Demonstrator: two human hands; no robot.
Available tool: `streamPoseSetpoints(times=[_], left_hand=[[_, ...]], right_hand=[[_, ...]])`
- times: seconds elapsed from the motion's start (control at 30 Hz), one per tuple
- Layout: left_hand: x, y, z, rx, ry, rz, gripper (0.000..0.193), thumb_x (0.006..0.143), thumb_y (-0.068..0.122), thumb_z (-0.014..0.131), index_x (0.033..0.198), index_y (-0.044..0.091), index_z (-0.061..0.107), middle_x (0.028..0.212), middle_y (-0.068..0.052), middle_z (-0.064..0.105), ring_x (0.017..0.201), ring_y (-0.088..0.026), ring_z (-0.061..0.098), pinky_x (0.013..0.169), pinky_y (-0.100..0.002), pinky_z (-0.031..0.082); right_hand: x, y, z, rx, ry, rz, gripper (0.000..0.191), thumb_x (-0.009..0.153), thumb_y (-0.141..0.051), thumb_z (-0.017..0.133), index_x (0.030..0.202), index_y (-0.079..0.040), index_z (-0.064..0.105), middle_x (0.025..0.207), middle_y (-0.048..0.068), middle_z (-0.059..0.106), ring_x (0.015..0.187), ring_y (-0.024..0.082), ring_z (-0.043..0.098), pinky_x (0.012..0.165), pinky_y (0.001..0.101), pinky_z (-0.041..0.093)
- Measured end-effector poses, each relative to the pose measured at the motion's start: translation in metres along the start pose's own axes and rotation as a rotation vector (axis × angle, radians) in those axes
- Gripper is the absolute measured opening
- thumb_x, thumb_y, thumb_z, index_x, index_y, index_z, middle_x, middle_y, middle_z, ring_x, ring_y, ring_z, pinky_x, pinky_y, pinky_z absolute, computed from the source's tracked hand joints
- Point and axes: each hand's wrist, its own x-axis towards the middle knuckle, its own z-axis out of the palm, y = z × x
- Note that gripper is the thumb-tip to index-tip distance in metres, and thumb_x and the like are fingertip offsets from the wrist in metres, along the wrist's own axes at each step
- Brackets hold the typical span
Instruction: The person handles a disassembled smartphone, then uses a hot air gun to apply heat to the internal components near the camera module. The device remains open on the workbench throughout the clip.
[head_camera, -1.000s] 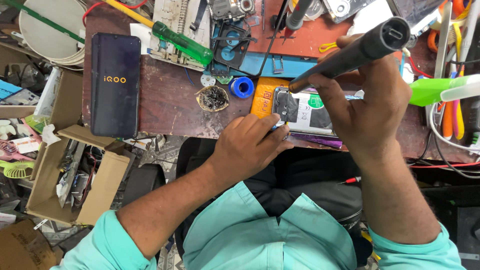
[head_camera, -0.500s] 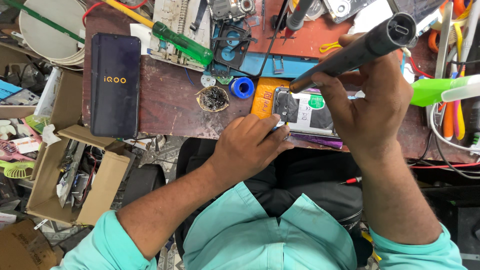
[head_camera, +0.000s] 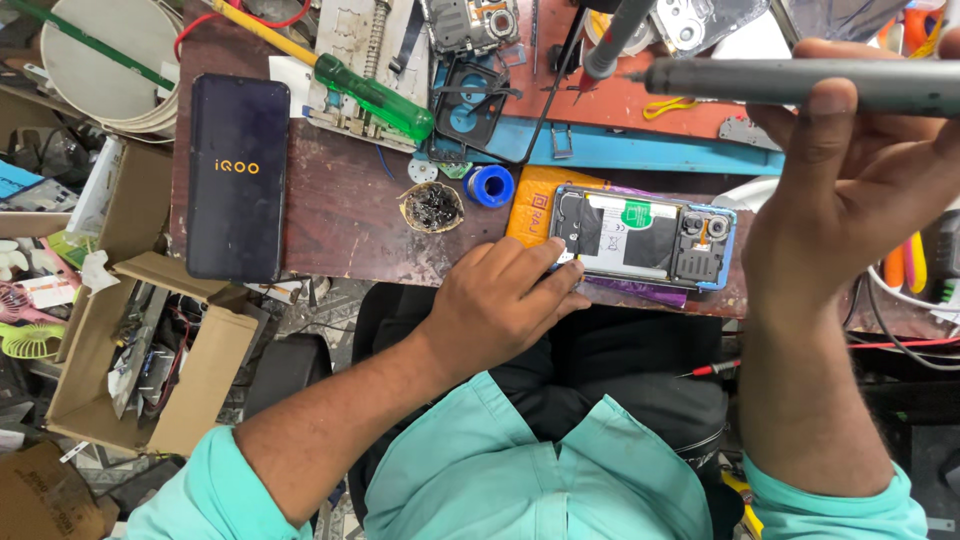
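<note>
A dark box (head_camera: 238, 178), green-handled screwdriver (head_camera: 375, 97) and blue tape roll (head_camera: 490, 185) lie on the bench.

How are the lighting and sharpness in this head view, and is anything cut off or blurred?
Head view: light is even and soft, with no harsh shadows; the opened phone and left hand are sharp. The right hand sits close to the lens, large, and its grey tool runs off the right edge. Faint glare shows on the dark phone box. No motion blur.
</note>
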Motion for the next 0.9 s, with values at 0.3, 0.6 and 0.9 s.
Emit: streamPoseSetpoints(times=[0.3,0.6,0.9], left_hand=[[0.001,0.0,-0.001,0.002,-0.001,0.006,0.036,0.09,0.033,0.082,0.113,0.007,0.073,0.114,-0.008,0.066,0.09,-0.022,0.064,0.075,-0.036,0.051],[0.0,0.001,-0.006,-0.425,0.208,-0.306,0.023,0.101,0.007,0.078,0.123,0.007,0.07,0.111,-0.007,0.073,0.098,-0.023,0.076,0.085,-0.029,0.062],[-0.006,0.002,0.0,-0.566,0.326,-0.455,0.03,0.094,0.01,0.082,0.121,0.004,0.07,0.108,-0.011,0.073,0.092,-0.015,0.075,0.08,-0.027,0.063]], right_hand=[[0.002,0.008,0.009,0.0,-0.093,0.016,0.039,0.131,-0.006,0.061,0.15,-0.014,0.027,0.124,0.02,0.069,0.108,0.021,0.072,0.093,0.0331,0.064],[0.003,-0.007,0.001,0.277,0.048,0.259,0.043,0.128,-0.007,0.055,0.163,-0.003,0.03,0.114,0.02,0.068,0.099,0.023,0.071,0.086,0.0368,0.066],[0.005,-0.029,0.019,0.582,0.018,0.624,0.042,0.121,-0.004,0.048,0.157,0.006,0.03,0.105,0.02,0.063,0.094,0.026,0.072,0.077,0.0368,0.065]])
